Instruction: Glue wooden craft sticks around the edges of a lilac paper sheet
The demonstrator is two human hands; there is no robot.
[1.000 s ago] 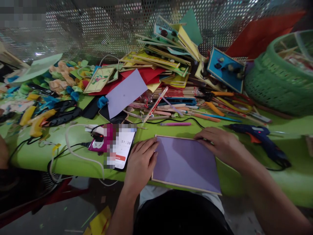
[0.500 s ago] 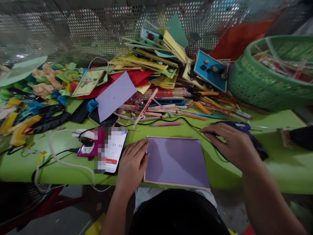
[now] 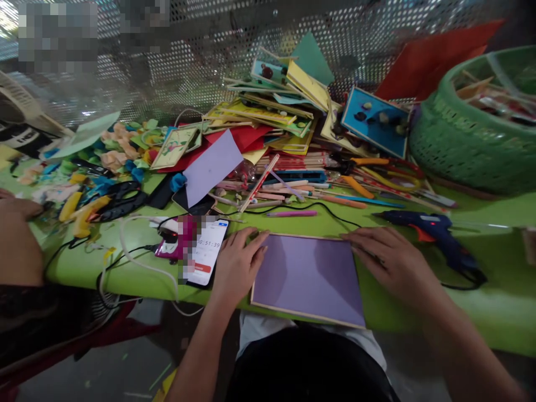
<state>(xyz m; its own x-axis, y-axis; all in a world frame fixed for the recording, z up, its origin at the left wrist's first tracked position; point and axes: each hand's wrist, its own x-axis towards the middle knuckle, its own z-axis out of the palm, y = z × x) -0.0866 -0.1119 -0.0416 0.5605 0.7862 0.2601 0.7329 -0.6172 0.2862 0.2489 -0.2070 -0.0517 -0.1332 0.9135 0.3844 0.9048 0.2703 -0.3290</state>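
Note:
A purple card point(image 3: 310, 279) with thin wooden sticks along edges lies flat at the green table's front edge. My left hand point(image 3: 238, 265) rests at its upper left corner, fingers stretched out and fingertips touching the border. At the upper right corner, my right hand point(image 3: 393, 259) has its fingertips closed together on the card's edge. Whether a thin stick is under those fingers, I cannot tell. A blue glue gun point(image 3: 438, 231) lies just beyond my right hand. Left of my left hand is a phone point(image 3: 207, 254) showing a timer.
A pink pen point(image 3: 292, 213) and a black cord lie behind the card. Farther back are piled cards and framed panels point(image 3: 268, 114), pliers point(image 3: 360, 187) and a green basket point(image 3: 464, 134). Black-handled scissors point(image 3: 125, 198) lie left. Another person's arm point(image 3: 19, 240) reaches in at far left.
My right hand has moved from beside the card to its upper right corner. My view has turned left, bringing another person's arm into sight. The card lies in the same place.

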